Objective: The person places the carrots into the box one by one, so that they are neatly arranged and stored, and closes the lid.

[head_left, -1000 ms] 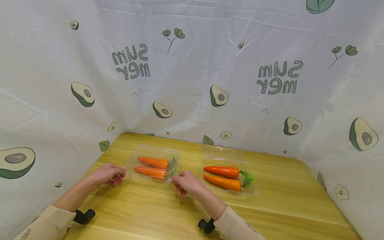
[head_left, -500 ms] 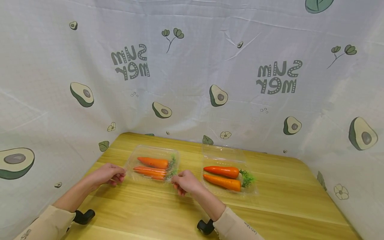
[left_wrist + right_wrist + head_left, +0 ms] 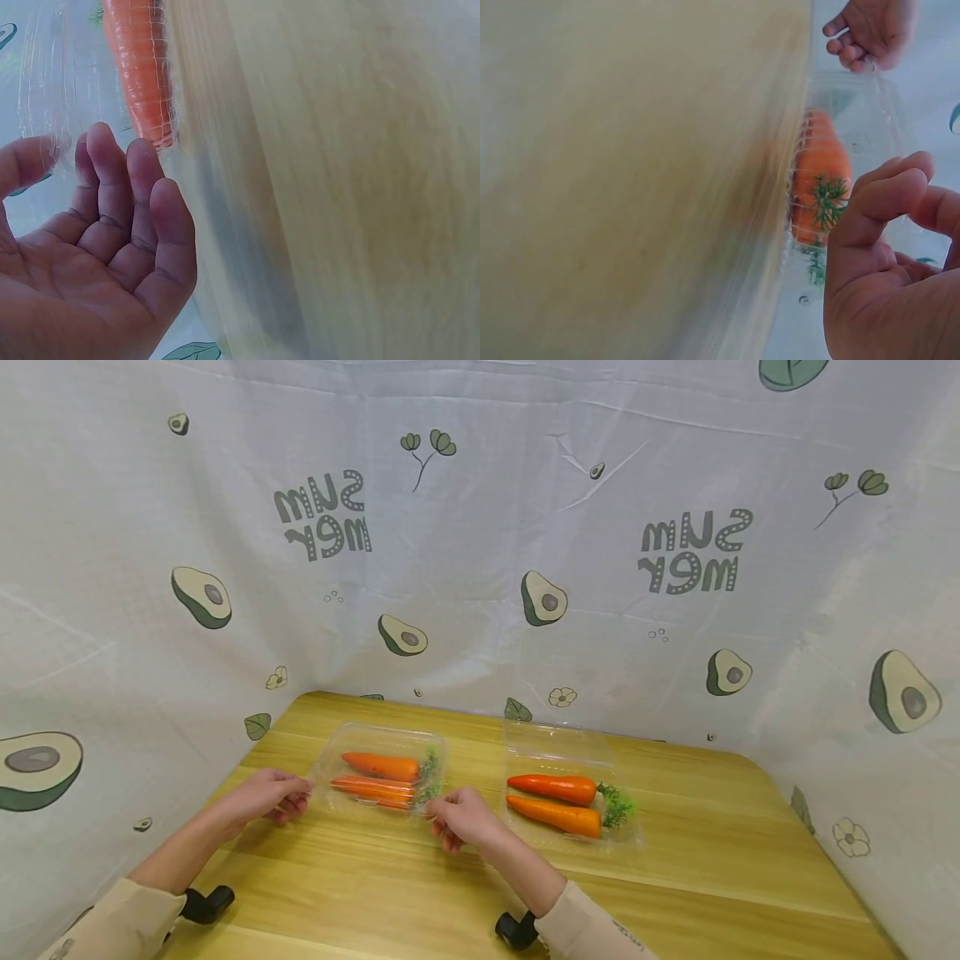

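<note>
A clear plastic clamshell box [image 3: 390, 737] on the left of the table holds orange carrots [image 3: 381, 767] with green tops. At its left front corner, my left hand [image 3: 272, 797] pinches the rim between thumb and forefinger; the other fingers curve loosely in the left wrist view. My right hand [image 3: 463, 817] pinches the right front corner, its fingertips meeting the thumb in the right wrist view. To the right lies a second clear clamshell box [image 3: 558, 743], its lid raised at the back. Two carrots [image 3: 558, 815] with leafy tops rest in it.
The wooden table [image 3: 360, 885] ends at a white curtain [image 3: 480, 527] printed with avocados, which hangs behind and at both sides. Two black mounts [image 3: 208, 905] sit under the forearms.
Nothing on the table has moved visibly, and both hands keep their hold at the box corners. The head view has shifted very slightly.
</note>
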Tool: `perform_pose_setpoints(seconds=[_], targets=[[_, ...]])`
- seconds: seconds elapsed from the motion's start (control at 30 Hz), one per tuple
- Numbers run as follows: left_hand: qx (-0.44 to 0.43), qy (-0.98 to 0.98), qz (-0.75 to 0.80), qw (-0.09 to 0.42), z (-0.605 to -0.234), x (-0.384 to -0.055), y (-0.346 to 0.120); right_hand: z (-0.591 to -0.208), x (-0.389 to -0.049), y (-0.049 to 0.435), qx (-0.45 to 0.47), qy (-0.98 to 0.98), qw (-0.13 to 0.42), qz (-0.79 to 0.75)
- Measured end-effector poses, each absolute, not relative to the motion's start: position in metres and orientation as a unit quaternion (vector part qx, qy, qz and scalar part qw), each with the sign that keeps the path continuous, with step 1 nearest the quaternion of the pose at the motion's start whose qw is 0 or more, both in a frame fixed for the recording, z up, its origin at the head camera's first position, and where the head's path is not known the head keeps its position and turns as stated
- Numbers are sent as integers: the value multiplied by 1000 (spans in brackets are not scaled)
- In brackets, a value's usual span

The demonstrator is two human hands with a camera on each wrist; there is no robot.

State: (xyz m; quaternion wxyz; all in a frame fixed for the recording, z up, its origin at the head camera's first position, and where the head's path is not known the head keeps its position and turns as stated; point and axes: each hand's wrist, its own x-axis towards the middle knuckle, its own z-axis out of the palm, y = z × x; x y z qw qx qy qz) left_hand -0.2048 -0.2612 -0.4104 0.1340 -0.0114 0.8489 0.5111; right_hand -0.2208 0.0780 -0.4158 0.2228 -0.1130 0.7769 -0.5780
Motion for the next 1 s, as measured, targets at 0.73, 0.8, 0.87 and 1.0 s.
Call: perform_pose_setpoints(seconds=[0.73, 0.8, 0.87, 1.0], targets=[[-22, 934, 347, -81, -392, -204, -249, -394, -207, 98, -135, 822, 203, -514], [-19, 931, 350, -99, -390, -205, -245, -391, -205, 101, -144, 828, 196, -505], [-16, 927, 357, -112, -388, -205, -241, -388, -204, 104, -151, 831, 192, -499], [-4, 918, 374, -130, -382, -206, -231, -381, -202, 112, -161, 829, 198, -497]])
